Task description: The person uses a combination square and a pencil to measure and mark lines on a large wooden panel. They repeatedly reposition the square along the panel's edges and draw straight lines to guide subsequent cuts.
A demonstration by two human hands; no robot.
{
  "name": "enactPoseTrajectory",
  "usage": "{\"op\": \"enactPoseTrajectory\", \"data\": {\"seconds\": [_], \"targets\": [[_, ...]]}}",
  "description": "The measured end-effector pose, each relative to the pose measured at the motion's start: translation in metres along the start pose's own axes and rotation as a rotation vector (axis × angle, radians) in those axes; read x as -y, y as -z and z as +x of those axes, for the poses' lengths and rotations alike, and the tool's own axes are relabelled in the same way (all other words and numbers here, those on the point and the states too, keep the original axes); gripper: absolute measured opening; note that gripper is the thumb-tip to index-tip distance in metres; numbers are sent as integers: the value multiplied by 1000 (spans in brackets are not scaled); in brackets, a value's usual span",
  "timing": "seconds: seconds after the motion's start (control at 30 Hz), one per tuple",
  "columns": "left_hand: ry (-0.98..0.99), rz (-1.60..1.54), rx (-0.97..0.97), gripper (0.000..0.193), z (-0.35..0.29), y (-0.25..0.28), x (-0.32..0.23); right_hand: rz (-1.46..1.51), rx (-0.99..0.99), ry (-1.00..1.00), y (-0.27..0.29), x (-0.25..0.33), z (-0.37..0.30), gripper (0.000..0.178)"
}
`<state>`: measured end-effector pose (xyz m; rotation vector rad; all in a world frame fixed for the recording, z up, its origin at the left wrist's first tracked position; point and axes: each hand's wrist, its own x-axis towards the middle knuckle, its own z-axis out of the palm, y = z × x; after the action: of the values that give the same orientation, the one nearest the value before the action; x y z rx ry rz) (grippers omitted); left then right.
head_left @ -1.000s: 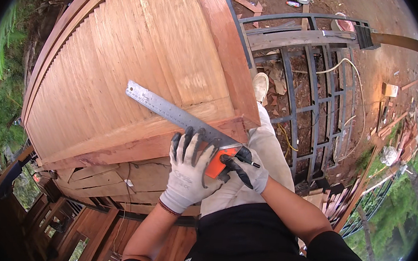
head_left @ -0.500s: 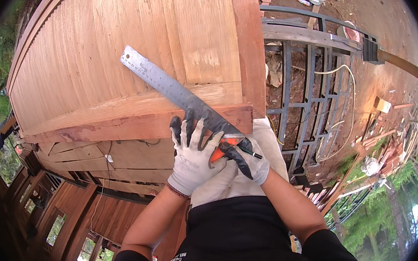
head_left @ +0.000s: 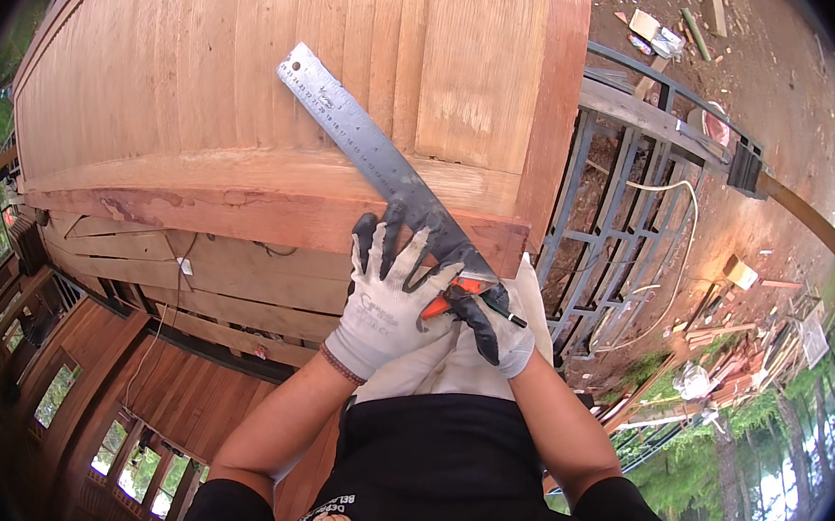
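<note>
A try square with a long metal blade (head_left: 359, 139) and an orange handle (head_left: 438, 307) lies slantwise over the front rail (head_left: 271, 216) of a wooden door-like panel (head_left: 284, 77). My left hand (head_left: 381, 307), in a white glove with dark fingertips, is open. Its fingers are spread, the tips at the blade and the rail's lower edge. Near the rail's right end, my right hand (head_left: 499, 331), gloved the same way, grips the orange handle, its dark thumb laid across it. A dark green pencil (head_left: 507, 312) pokes out from that hand. Part of the handle is hidden by my hands.
Right of the panel stands a dark metal frame (head_left: 598, 218) with a pale hose (head_left: 689, 211) looped over it. Wood scraps (head_left: 722, 330) and litter lie on the earth ground beyond. Boards (head_left: 204, 285) show under the panel, with a wooden structure (head_left: 94, 380) at lower left.
My view has turned and shifted, so the panel and frame sit differently in the picture. Both hands and the square keep about the same place on the panel.
</note>
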<state>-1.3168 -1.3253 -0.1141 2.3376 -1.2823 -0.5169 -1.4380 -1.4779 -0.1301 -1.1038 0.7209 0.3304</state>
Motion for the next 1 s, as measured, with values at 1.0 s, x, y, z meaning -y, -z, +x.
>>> {"op": "enactPoseTrajectory", "data": {"seconds": [1.0], "targets": [[54, 40, 14, 57, 6, 8, -10, 128, -67, 29, 47, -11, -32, 41]]}}
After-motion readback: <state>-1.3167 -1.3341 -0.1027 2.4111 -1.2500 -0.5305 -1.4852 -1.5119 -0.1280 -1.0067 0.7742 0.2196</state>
